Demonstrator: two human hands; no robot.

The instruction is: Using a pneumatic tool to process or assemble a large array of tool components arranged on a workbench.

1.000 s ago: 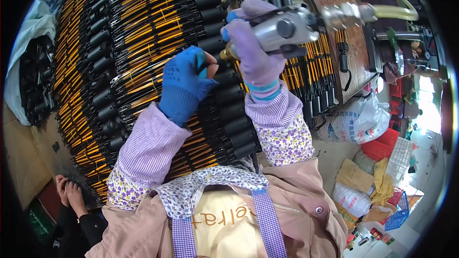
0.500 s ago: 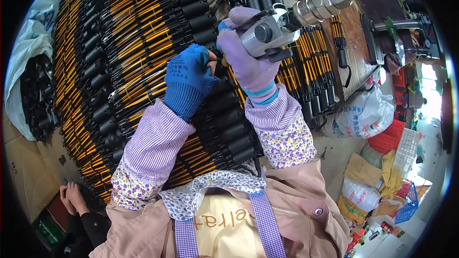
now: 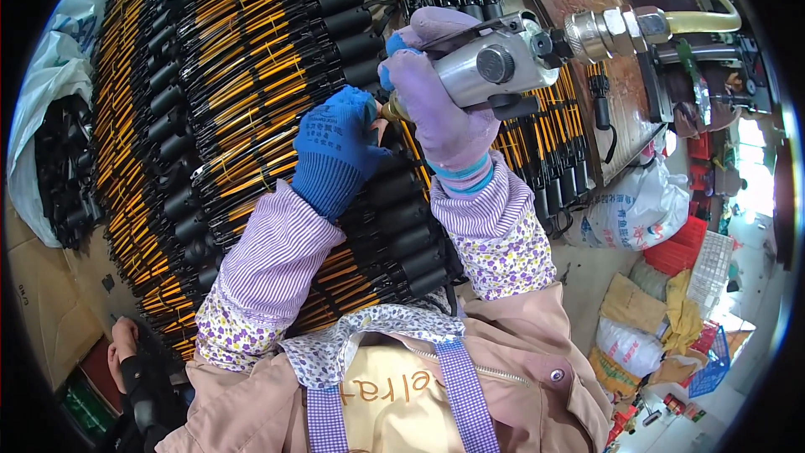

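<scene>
My right hand (image 3: 444,105), in a lilac knitted glove, is wrapped round a silver air-powered driver (image 3: 490,67) held almost level. The driver's brass-coloured tip (image 3: 394,107) points left, right beside the fingers of my left hand (image 3: 335,151). That hand wears a blue glove; its bare fingertips are bent and pinched together, and what they hold is hidden. Beneath both hands lie rows of folding umbrella frames (image 3: 243,75) with orange ribs and black handles (image 3: 411,231).
A pale air hose (image 3: 704,23) runs from the driver to the upper right. White plastic bags (image 3: 629,210) sit at right, another bag (image 3: 63,67) with black parts at left. A clamp-like metal device (image 3: 704,54) stands at the right. Another person's hand (image 3: 123,348) shows lower left.
The driver has swung, its hose end moving right and slightly down. My left hand has shifted a little down. At lower left the other person's hands have moved.
</scene>
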